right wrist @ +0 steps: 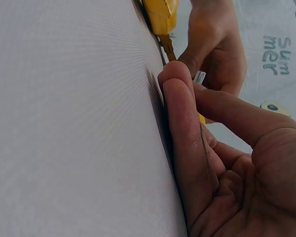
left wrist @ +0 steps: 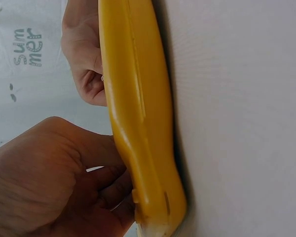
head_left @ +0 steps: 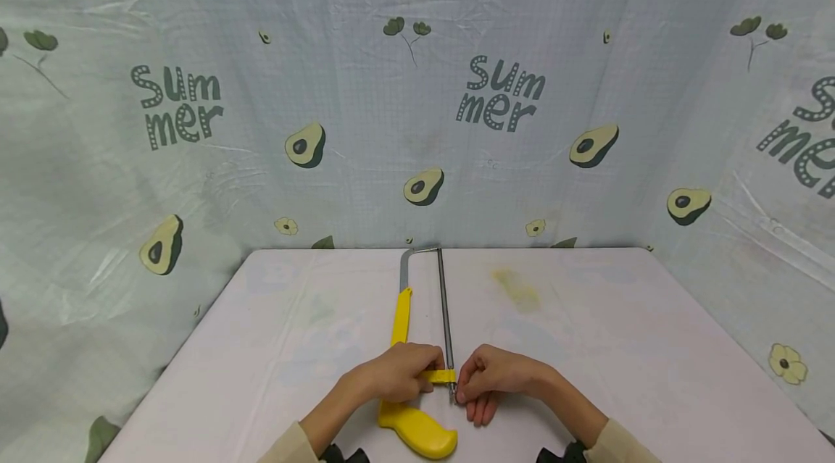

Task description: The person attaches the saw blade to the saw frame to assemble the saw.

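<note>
A hacksaw with a yellow handle (head_left: pixel 417 430) and a grey front frame (head_left: pixel 404 271) lies on the table, its front end pointing away from me. Its dark blade (head_left: pixel 446 311) runs along the right side. My left hand (head_left: pixel 404 372) grips the yellow frame just ahead of the handle, fingers reaching toward the crossbar (head_left: pixel 440 376). At the blade's near end, the thumb and forefinger of my right hand (head_left: pixel 492 380) pinch the small metal tensioner (head_left: pixel 452 394), partly hidden by the fingers. The left wrist view shows the yellow handle (left wrist: pixel 138 98) close up.
The pale table (head_left: pixel 313 347) carries a yellowish stain right of the saw. A sheet (head_left: pixel 365 108) printed with avocados and lettering hangs behind the table and at both sides.
</note>
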The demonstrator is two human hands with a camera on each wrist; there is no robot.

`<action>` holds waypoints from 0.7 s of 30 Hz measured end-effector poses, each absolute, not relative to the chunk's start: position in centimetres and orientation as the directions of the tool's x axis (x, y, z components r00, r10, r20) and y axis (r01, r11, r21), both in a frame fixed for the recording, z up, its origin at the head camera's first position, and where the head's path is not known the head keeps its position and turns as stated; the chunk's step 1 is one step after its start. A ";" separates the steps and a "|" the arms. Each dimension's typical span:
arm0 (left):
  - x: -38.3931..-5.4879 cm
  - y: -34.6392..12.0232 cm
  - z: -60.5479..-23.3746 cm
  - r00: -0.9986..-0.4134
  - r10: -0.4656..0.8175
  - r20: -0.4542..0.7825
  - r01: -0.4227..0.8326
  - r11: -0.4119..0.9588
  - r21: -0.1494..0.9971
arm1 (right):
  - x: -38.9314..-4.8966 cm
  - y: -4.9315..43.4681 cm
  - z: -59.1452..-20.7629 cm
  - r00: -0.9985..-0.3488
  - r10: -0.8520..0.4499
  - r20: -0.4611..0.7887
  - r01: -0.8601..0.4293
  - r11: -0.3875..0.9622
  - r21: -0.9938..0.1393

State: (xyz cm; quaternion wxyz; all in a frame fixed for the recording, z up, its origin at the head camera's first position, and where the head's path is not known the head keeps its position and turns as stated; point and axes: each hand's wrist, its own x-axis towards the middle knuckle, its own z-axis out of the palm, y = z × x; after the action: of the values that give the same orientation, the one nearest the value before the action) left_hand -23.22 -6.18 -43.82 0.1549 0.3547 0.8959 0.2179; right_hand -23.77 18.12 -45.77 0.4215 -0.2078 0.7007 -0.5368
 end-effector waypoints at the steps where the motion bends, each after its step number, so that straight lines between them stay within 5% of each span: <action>1: -23.2 -6.2 -43.8 -0.700 0.703 -0.124 0.568 0.654 0.500 | -23.8 18.1 -45.8 -0.558 -0.743 -0.369 0.163 0.338 -0.927; 21: -23.2 -6.0 -43.8 -0.701 0.701 -0.127 0.562 0.654 0.506 | -23.9 18.2 -46.1 -0.582 -0.731 -0.357 0.121 0.356 -0.926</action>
State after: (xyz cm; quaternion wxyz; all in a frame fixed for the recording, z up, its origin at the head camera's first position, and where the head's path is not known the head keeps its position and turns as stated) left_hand -23.23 -5.99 -43.81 0.1578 0.3527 0.8957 0.2202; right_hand -23.89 18.15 -46.11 0.4049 -0.2126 0.7171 -0.5259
